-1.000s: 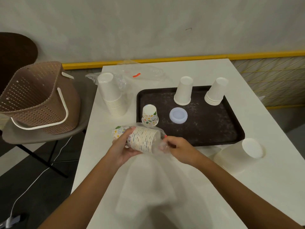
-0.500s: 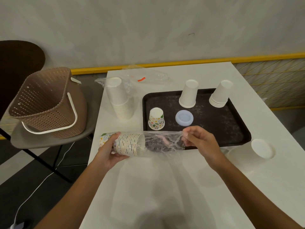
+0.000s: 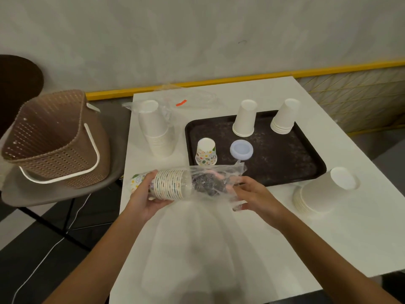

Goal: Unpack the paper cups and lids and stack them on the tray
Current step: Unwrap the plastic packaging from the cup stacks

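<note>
One tray, four white cup stands, one loose patterned cup, one lid, one patterned sleeve in left hand, one basket left of it.

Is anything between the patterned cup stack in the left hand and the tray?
Yes: the clear plastic sleeve covers the open end of the patterned cup stack and stretches to the right hand, which grips it. A single patterned cup and a lid stand at the near left of the tray.
</note>
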